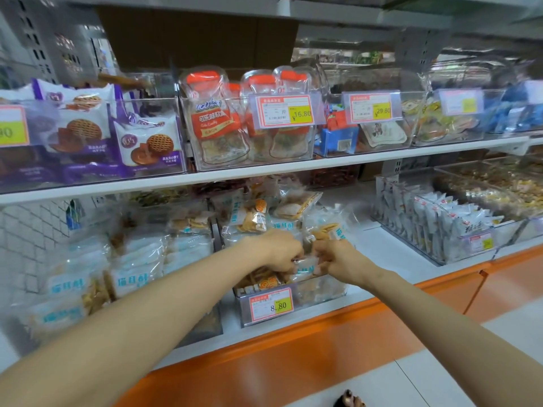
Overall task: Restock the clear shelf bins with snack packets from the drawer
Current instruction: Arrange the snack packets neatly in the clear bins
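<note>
Both hands meet over one bin. The left hand (283,254) and the right hand (333,259) sit almost knuckle to knuckle, fingers curled. Between them they pinch a snack packet (305,267), clear film with blue print, by its upper edge. Motion blur hides which fingers carry the grip.

Directly under the hands is the clear bin (323,292), with a red and yellow price tag (271,304) on its front wall, on the side nearer the person. The held packet is at the front of the bin, touching the packets already in it. Beyond the hands, more of the same packets are heaped above the rim, some tilted. To the left of the left hand a neighbouring bin (132,277) holds the same kind, stacked fairly flat. Well off to the right of the right hand, upright white packets (449,227) fill another bin on the same lower shelf (390,254).

My reading is that this is the placing step: a packet is being tucked into the front row. Next, the hands should press it down level and let go without dragging the loose heap behind it over the rim. More stock would come from the drawer, probably behind the orange panel (293,356) below the hands, though no open drawer is in view.
</note>
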`<state>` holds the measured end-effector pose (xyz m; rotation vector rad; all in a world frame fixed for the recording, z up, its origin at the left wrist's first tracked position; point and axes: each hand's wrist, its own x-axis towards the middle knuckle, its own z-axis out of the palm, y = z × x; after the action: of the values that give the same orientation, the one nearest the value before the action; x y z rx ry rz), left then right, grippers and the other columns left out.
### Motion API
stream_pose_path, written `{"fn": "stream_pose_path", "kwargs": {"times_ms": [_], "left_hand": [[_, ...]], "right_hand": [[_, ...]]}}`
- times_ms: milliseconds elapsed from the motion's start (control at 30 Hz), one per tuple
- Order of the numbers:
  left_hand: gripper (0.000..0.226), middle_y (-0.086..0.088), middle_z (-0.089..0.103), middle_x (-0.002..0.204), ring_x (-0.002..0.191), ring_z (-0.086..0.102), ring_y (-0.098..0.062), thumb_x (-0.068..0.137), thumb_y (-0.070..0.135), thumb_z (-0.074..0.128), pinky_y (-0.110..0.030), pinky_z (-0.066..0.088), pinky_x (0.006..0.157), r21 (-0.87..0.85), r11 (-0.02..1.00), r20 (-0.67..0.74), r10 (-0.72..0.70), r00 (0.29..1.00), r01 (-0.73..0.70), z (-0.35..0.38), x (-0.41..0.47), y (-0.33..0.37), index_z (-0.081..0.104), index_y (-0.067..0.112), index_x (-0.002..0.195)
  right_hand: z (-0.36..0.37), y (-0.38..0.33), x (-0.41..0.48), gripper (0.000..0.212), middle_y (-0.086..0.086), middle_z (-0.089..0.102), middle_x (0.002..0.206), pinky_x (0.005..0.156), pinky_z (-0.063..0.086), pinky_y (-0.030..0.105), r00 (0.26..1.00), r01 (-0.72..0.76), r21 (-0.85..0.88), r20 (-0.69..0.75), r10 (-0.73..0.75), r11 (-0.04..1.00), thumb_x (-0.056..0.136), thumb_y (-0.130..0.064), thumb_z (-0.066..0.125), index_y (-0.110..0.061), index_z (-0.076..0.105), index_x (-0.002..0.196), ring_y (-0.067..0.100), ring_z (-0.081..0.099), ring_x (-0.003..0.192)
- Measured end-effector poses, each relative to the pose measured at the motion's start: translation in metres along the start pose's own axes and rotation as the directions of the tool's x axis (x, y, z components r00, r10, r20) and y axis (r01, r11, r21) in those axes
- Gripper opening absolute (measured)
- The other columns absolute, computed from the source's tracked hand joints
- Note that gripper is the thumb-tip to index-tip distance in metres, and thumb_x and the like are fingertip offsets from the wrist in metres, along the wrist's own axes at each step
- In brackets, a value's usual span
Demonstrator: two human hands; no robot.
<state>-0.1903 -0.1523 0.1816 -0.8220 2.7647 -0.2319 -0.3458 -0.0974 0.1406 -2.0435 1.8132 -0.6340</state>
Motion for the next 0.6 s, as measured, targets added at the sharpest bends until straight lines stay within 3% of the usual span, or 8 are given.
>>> {"fn": "stream_pose_path", "kwargs": {"times_ms": [100, 200, 267, 367, 467, 600], "left_hand": [[0.025, -0.007, 0.057, 0.089, 0.079, 0.046, -0.019, 0.094, 0.031, 0.052, -0.03, 0.034, 0.067, 0.006, 1.0, 0.008, 0.004, 1.0, -0.004, 0.002, 0.001, 0.005, 0.058, 0.008, 0.102], [0.028, -0.004, 0.056, 0.092, 0.084, 0.049, -0.02, 0.093, 0.033, 0.053, -0.034, 0.041, 0.075, -0.077, 0.997, 0.052, 0.012, 0.999, -0.008, 0.001, 0.0, -0.001, 0.057, 0.011, 0.112], [0.023, -0.004, 0.057, 0.093, 0.085, 0.051, -0.02, 0.093, 0.034, 0.055, -0.033, 0.041, 0.073, -0.176, 0.984, 0.06, 0.016, 0.998, -0.005, 0.003, -0.001, -0.008, 0.056, 0.015, 0.105], [0.018, -0.001, 0.052, 0.085, 0.079, 0.047, -0.018, 0.092, 0.034, 0.056, -0.03, 0.035, 0.067, -0.285, 0.959, 0.046, 0.013, 0.999, 0.0, 0.011, -0.002, -0.015, 0.05, 0.018, 0.093], [0.02, 0.003, 0.048, 0.08, 0.078, 0.045, -0.017, 0.09, 0.03, 0.06, -0.029, 0.033, 0.064, -0.319, 0.948, 0.092, 0.021, 0.996, 0.009, 0.013, -0.003, -0.015, 0.049, 0.014, 0.094], [0.031, 0.002, 0.051, 0.094, 0.085, 0.047, -0.017, 0.085, 0.029, 0.065, -0.03, 0.038, 0.073, -0.226, 0.974, 0.149, 0.025, 0.989, 0.009, 0.009, -0.004, -0.015, 0.051, 0.014, 0.109]], "right_hand": [[-0.003, 0.003, -0.002, 0.031, 0.005, 0.061, 0.076, 0.064, 0.046, 0.01, 1.0, 0.007, 0.082, 0.018, -0.009, 0.997, 0.081, 0.012, 0.059, -0.019, 0.061, 0.083, -0.003, 0.055, 0.066], [0.0, 0.005, -0.004, 0.016, 0.008, 0.062, 0.089, 0.079, 0.052, 0.027, 1.0, 0.022, 0.113, -0.014, -0.02, 0.993, 0.085, 0.002, 0.063, -0.014, 0.064, 0.085, 0.013, 0.056, 0.082], [0.001, 0.003, -0.005, 0.017, 0.006, 0.059, 0.083, 0.074, 0.054, 0.027, 0.999, 0.023, 0.197, -0.051, -0.013, 0.98, 0.087, 0.005, 0.058, -0.01, 0.063, 0.08, 0.015, 0.055, 0.077], [0.001, 0.002, -0.005, 0.029, 0.0, 0.055, 0.073, 0.063, 0.05, 0.016, 0.996, 0.017, 0.319, -0.086, 0.011, 0.948, 0.088, 0.008, 0.055, -0.015, 0.058, 0.071, 0.011, 0.055, 0.067], [0.005, 0.004, -0.002, 0.016, -0.003, 0.059, 0.071, 0.063, 0.044, 0.009, 1.0, 0.0, 0.171, -0.025, 0.004, 0.985, 0.085, 0.0, 0.064, -0.015, 0.061, 0.08, 0.006, 0.054, 0.067], [0.008, 0.005, 0.005, 0.016, -0.006, 0.057, 0.067, 0.062, 0.04, 0.015, 0.999, 0.009, 0.032, 0.037, -0.01, 0.999, 0.08, -0.011, 0.073, -0.017, 0.058, 0.079, 0.01, 0.053, 0.068]]}}
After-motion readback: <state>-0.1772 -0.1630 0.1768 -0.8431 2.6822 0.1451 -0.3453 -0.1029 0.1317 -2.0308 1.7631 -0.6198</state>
